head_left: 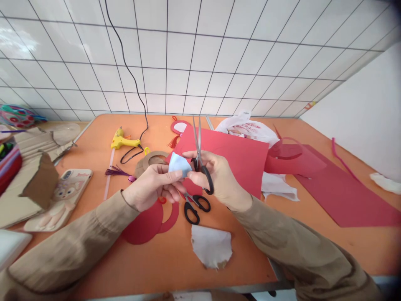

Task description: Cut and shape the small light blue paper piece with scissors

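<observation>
My left hand (158,184) pinches a small light-blue piece (179,165), paper or cloth, I cannot tell which. In my right hand (221,175) are black-handled scissors (198,142), their blades pointing up and slightly apart. The fingertips of this hand meet the right edge of the blue piece. A second pair of black-handled scissors (196,205) lies on the table just below my hands. Beneath and behind them rests a large red sheet (241,156). Nearer to me is a whitish scrap with a ragged edge (212,246).
A yellow glue gun (123,140) with a black cord stands at the back left. Red discs (142,225), a purple tassel (117,171) and a phone (70,186) lie left. Cardboard (37,175) fills the far left. A white plastic bag (247,127) and red film (294,161) are right.
</observation>
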`<action>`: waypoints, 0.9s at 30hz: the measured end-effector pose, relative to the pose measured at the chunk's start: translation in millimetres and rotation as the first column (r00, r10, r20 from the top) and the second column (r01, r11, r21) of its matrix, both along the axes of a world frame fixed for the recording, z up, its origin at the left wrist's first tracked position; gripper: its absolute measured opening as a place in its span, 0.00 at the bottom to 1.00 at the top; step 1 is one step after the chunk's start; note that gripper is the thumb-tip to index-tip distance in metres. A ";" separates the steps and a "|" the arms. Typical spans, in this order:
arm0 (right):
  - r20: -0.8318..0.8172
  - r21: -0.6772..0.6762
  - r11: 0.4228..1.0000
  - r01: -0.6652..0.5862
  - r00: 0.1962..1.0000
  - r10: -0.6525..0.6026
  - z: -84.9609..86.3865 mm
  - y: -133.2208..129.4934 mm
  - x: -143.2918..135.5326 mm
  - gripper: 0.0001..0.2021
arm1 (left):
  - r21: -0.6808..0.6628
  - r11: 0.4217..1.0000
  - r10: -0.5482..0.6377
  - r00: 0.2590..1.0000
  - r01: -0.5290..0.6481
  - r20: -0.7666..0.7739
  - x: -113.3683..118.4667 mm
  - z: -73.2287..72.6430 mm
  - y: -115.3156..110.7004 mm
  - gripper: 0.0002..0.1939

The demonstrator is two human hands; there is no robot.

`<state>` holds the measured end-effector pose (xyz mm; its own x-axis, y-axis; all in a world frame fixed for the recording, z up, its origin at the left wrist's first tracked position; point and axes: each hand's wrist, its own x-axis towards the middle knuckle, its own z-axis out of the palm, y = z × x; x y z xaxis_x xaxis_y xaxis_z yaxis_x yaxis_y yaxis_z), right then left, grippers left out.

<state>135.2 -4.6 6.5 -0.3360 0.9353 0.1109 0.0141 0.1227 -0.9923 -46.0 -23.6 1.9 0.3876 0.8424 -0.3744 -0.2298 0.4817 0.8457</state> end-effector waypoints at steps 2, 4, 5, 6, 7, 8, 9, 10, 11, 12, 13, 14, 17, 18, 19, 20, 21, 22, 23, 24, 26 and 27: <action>-0.001 -0.007 1.000 0.005 1.000 -0.005 0.6 -0.1 -0.8 0.19 | 0.009 1.000 0.023 1.000 -0.023 0.003 0.4 -0.9 0.0 0.17; 0.001 -0.009 1.000 0.005 1.000 -0.005 0.2 -0.2 -0.9 0.19 | 0.027 0.998 0.052 0.999 -0.052 0.014 1.0 -0.5 -0.1 0.16; 0.002 -0.008 1.000 0.002 1.000 -0.002 -0.2 -0.1 -0.6 0.19 | 0.033 0.998 0.056 0.998 -0.057 0.019 1.2 0.1 -0.1 0.15; 0.002 -0.006 1.000 -0.002 1.000 0.002 -0.8 -0.1 -0.2 0.19 | 0.039 0.998 0.057 0.998 -0.058 0.021 1.5 0.9 -0.2 0.15; 0.001 -0.006 1.000 -0.010 1.000 0.010 -1.4 0.0 0.3 0.19 | 0.042 0.998 0.054 0.998 -0.055 0.021 1.7 1.7 -0.2 0.15; 0.001 -0.006 1.000 -0.018 1.000 0.018 -1.9 0.0 0.8 0.19 | 0.047 0.998 0.051 0.999 -0.052 0.016 1.8 2.3 -0.1 0.14; 0.002 -0.009 1.000 -0.025 1.000 0.025 -2.3 0.1 1.1 0.19 | 0.050 0.998 0.046 0.999 -0.047 0.008 1.9 2.8 0.1 0.14; 0.003 -0.012 1.000 -0.028 1.000 0.028 -2.4 0.1 1.2 0.19 | 0.053 0.998 0.043 0.999 -0.043 -0.003 1.9 3.1 0.3 0.14; 0.003 -0.015 0.999 -0.030 1.000 0.030 -2.4 0.0 1.1 0.19 | 0.054 0.998 0.041 0.999 -0.040 -0.015 1.9 3.1 0.5 0.13; 0.003 -0.017 0.999 -0.033 0.999 0.033 -2.2 0.0 0.9 0.19 | 0.055 0.998 0.038 0.999 -0.036 -0.026 1.8 2.9 0.7 0.13; 0.001 -0.018 0.999 -0.037 0.999 0.037 -2.0 0.0 0.6 0.19 | 0.056 0.998 0.035 0.999 -0.033 -0.034 1.6 2.6 0.9 0.13; -0.004 -0.020 0.999 -0.044 0.999 0.044 -1.7 0.1 0.3 0.18 | 0.059 0.998 0.034 0.999 -0.032 -0.039 1.3 2.2 0.9 0.12; -0.025 -0.037 0.997 -0.072 0.997 0.071 -1.9 1.1 0.3 0.18 | 0.078 0.996 0.035 0.998 -0.032 -0.045 0.3 1.3 0.4 0.11; -0.039 -0.048 0.996 -0.077 0.996 0.076 -2.2 1.8 0.8 0.18 | 0.084 0.996 0.036 0.998 -0.032 -0.048 0.0 1.2 0.1 0.10; -0.054 -0.059 0.995 -0.081 0.995 0.078 -2.5 2.5 1.6 0.18 | 0.089 0.996 0.036 0.998 -0.032 -0.051 -0.2 1.2 -0.1 0.10; -0.068 -0.068 0.994 -0.084 0.995 0.080 -2.8 3.3 2.6 0.18 | 0.092 0.995 0.036 0.998 -0.031 -0.057 -0.4 1.3 -0.3 0.10; -0.075 -0.074 0.993 -0.087 0.994 0.081 -2.8 4.0 3.7 0.18 | 0.094 0.995 0.036 0.997 -0.030 -0.064 -0.5 1.4 -0.3 0.10; -0.075 -0.077 0.993 -0.091 0.994 0.085 -2.6 4.6 4.8 0.18 | 0.095 0.995 0.036 0.997 -0.029 -0.072 -0.6 1.7 -0.2 0.10; -0.071 -0.076 0.993 -0.094 0.994 0.089 -2.1 5.0 5.7 0.18 | 0.096 0.995 0.035 0.996 -0.027 -0.079 -0.7 1.9 0.0 0.11; -0.064 -0.076 0.992 -0.100 0.993 0.095 -1.4 5.1 6.3 0.18 | 0.096 0.995 0.034 0.996 -0.026 -0.085 -0.8 2.1 0.2 0.11; -0.062 -0.089 0.989 -0.120 0.991 0.115 0.1 4.8 6.5 0.20 | 0.102 0.995 0.034 0.995 -0.024 -0.092 -1.1 2.5 0.6 0.11; -0.069 -0.100 0.986 -0.131 0.990 0.124 0.8 4.4 6.1 0.21 | 0.105 0.994 0.032 0.995 -0.023 -0.092 -1.3 2.6 0.6 0.11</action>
